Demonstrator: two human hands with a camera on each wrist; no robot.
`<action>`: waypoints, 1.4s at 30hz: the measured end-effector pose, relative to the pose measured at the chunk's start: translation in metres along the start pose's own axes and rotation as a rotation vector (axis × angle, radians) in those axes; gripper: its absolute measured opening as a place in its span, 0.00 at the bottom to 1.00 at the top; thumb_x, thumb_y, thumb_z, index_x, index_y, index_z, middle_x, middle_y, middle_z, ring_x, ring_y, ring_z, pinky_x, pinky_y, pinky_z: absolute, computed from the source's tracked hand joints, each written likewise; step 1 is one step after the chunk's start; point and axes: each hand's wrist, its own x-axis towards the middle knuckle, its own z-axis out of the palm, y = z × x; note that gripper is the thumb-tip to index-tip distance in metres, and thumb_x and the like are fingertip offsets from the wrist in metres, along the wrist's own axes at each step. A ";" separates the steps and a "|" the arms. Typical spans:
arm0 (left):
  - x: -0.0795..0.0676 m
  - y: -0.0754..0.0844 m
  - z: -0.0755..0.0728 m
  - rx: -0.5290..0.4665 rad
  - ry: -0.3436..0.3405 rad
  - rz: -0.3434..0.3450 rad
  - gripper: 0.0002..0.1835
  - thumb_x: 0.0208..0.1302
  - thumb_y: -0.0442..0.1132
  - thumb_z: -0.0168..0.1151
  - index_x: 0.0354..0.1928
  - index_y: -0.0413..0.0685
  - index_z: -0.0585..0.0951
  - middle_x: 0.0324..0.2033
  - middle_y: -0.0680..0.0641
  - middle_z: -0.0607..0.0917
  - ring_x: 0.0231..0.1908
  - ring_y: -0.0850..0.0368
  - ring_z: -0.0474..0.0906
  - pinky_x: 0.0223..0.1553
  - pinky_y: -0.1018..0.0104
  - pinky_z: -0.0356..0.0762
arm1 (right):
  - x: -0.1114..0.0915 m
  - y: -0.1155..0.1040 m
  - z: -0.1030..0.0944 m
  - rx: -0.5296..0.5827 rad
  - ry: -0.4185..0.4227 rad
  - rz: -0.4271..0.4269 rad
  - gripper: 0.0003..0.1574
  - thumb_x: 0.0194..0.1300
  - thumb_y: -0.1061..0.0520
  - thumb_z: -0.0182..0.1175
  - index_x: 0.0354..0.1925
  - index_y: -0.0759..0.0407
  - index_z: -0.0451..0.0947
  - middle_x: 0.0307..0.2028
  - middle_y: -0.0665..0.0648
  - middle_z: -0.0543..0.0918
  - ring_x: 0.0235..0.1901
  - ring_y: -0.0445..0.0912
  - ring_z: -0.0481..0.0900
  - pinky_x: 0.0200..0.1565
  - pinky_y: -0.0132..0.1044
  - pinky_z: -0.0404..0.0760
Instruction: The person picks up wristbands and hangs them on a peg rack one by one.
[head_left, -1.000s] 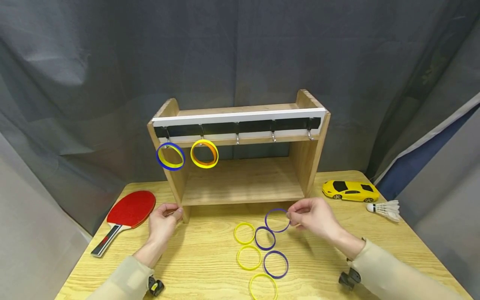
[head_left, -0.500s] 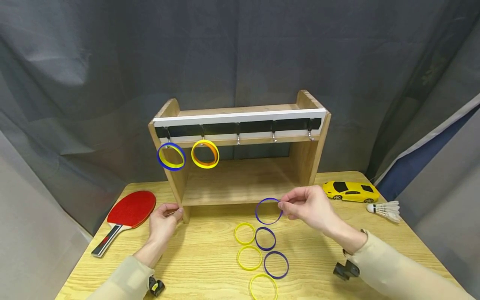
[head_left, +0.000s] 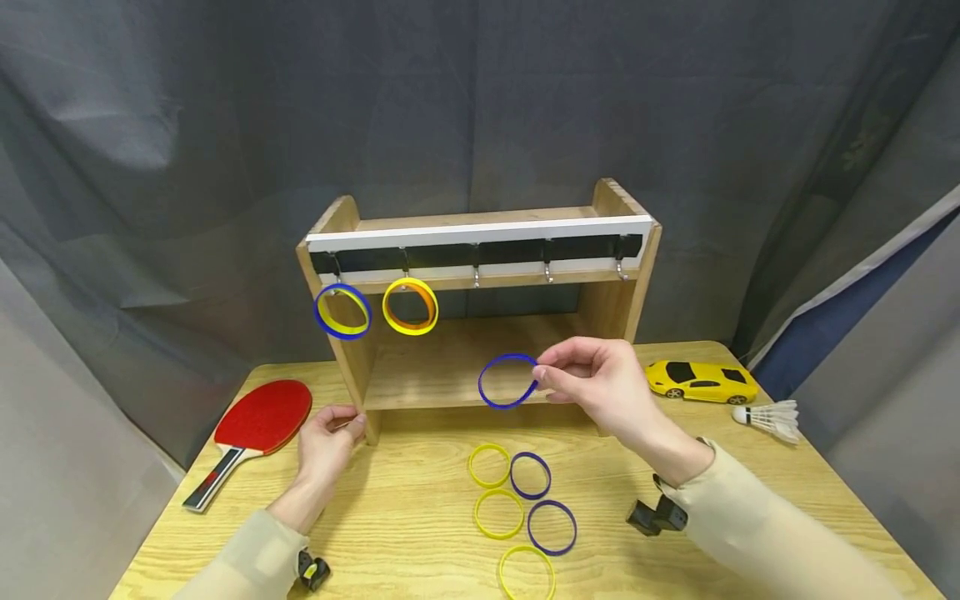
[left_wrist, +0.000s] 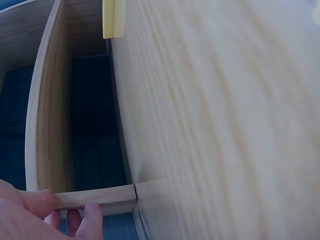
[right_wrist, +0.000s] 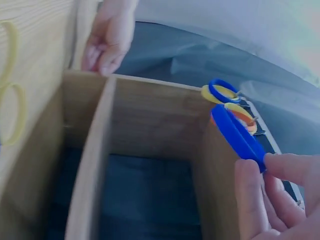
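In the head view my right hand point(head_left: 607, 383) pinches a blue ring band point(head_left: 506, 407) by its right side, raised before the lower board of a wooden shelf point(head_left: 480, 358). Close up in the right wrist view, thumb and fingertips squeeze the band point(right_wrist: 237, 132). My left hand point(head_left: 326, 442) holds the foot of the shelf's left side panel, its thumb and fingers around the wood edge point(left_wrist: 95, 196). On the leftmost hook hang a blue ring point(head_left: 341, 336) and a yellow one behind it. The second hook bears a yellow ring point(head_left: 408, 333) with an orange one behind.
Three more hooks point(head_left: 475, 275) run along the black strip. On the table lie several yellow rings point(head_left: 489, 487) and two blue rings point(head_left: 552, 554). A red table tennis bat point(head_left: 262, 417) rests at left; a yellow toy car point(head_left: 701, 383) and a shuttlecock point(head_left: 768, 419) sit at right.
My right hand has lifted the blue ring off the table and carried it up and to the left, in front of the shelf. My left hand stays at the side panel.
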 end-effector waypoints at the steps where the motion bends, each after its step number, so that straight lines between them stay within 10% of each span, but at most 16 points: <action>1: 0.000 0.000 0.000 -0.001 0.001 -0.001 0.13 0.77 0.31 0.69 0.58 0.32 0.84 0.50 0.42 0.92 0.43 0.64 0.90 0.49 0.72 0.93 | 0.002 -0.002 0.001 0.026 0.006 -0.021 0.12 0.72 0.67 0.75 0.49 0.74 0.87 0.38 0.51 0.96 0.37 0.42 0.96 0.43 0.40 0.98; 21: 0.003 -0.004 0.000 -0.025 -0.008 -0.008 0.15 0.76 0.30 0.71 0.59 0.30 0.83 0.53 0.35 0.92 0.41 0.66 0.90 0.46 0.73 0.93 | 0.038 -0.019 0.041 0.539 0.228 -0.119 0.25 0.74 0.77 0.65 0.38 0.47 0.92 0.37 0.47 0.96 0.37 0.39 0.96 0.44 0.34 0.96; 42: 0.003 -0.002 -0.001 -0.029 -0.013 -0.014 0.15 0.77 0.30 0.70 0.59 0.31 0.83 0.48 0.45 0.92 0.41 0.64 0.90 0.47 0.72 0.93 | 0.047 0.001 0.054 0.588 0.245 -0.052 0.23 0.74 0.77 0.66 0.36 0.49 0.91 0.36 0.49 0.97 0.37 0.41 0.97 0.46 0.37 0.97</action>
